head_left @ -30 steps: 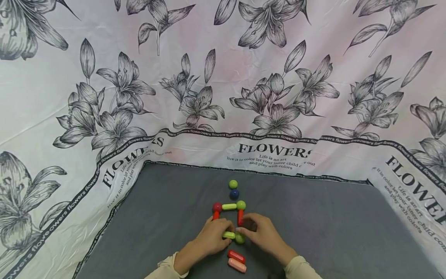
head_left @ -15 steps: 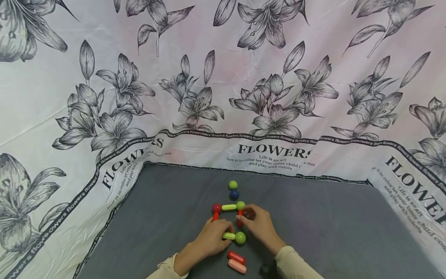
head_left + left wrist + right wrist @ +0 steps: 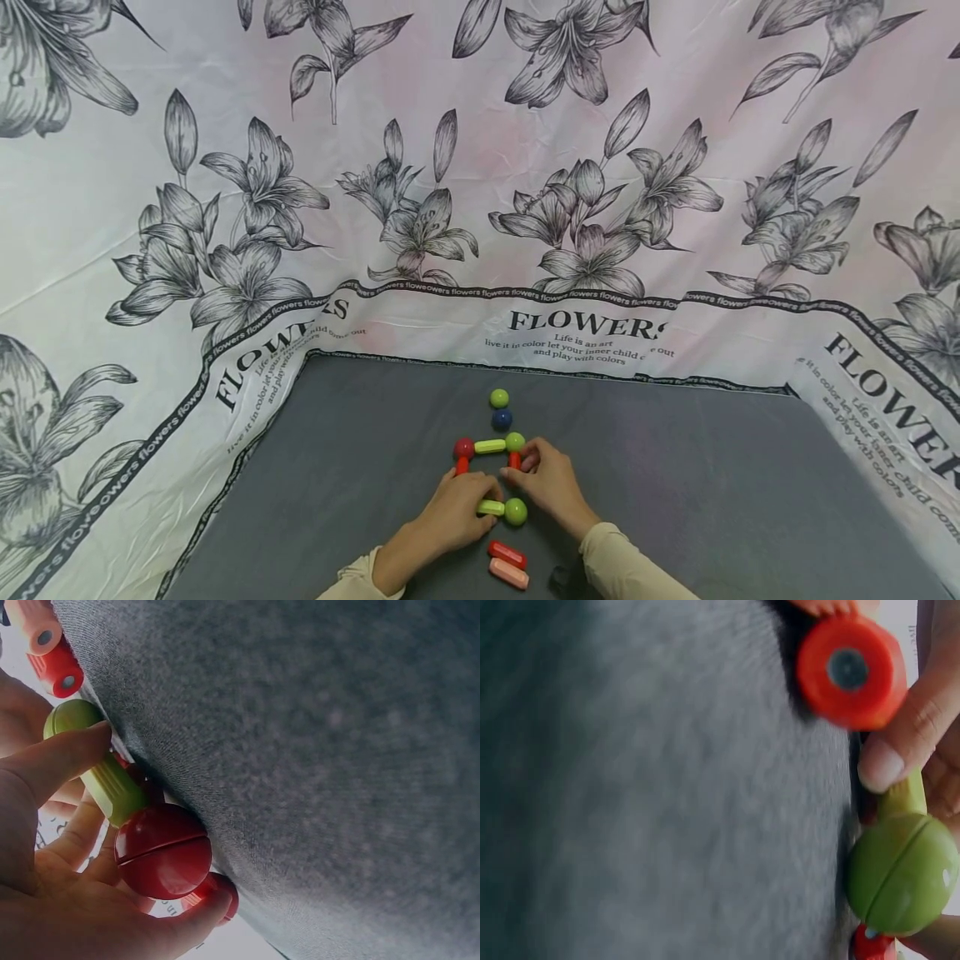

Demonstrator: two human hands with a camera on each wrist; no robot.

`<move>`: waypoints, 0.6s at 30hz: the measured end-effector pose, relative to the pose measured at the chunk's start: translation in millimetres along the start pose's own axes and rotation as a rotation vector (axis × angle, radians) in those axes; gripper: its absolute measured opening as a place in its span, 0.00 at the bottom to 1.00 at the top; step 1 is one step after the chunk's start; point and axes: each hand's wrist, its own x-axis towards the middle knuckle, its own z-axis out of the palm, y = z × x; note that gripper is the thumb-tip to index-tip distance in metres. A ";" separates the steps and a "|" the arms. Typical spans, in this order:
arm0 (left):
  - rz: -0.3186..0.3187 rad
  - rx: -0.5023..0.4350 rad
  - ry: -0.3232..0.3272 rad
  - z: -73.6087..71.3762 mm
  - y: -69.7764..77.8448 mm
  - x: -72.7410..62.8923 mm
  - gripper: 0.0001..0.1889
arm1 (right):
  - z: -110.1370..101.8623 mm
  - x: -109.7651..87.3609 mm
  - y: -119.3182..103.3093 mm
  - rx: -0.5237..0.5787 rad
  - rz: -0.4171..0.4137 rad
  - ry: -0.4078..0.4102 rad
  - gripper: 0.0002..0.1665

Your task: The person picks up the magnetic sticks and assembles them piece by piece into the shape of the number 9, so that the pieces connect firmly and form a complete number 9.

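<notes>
Magnetic balls and sticks form a four-sided frame on the grey cloth. My left hand point(image 3: 457, 507) holds its near left part, thumb on the near yellow-green stick point(image 3: 114, 793) and fingers around the dark red ball point(image 3: 165, 851), hidden in the head view. That stick ends at a green ball point(image 3: 515, 512). My right hand point(image 3: 555, 483) pinches the right-side red stick point(image 3: 514, 459), whose far end meets another green ball point(image 3: 514, 442). Whether its near end touches the near green ball cannot be told. The far side is a yellow-green stick point(image 3: 490, 447) and red ball point(image 3: 464, 448).
A loose red stick point(image 3: 507, 554) and a peach stick point(image 3: 508, 573) lie side by side, nearer the body. Beyond the frame sit a blue ball point(image 3: 502, 419) and a green ball point(image 3: 498, 398). Flower-printed fabric point(image 3: 420, 321) edges the grey cloth point(image 3: 675, 467).
My right hand has left the near green ball, moved away from the body, and taken hold of the right-side red stick. My left hand keeps its place.
</notes>
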 end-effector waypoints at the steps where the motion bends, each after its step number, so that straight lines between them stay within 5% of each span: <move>1: -0.002 -0.001 0.000 -0.2 0.2 0.1 0.10 | 0.9 0.0 -0.6 -0.001 0.005 0.003 0.23; 18: -0.001 -0.012 0.001 -1.0 0.0 -0.8 0.09 | 1.2 -3.3 -4.3 0.076 0.112 -0.034 0.22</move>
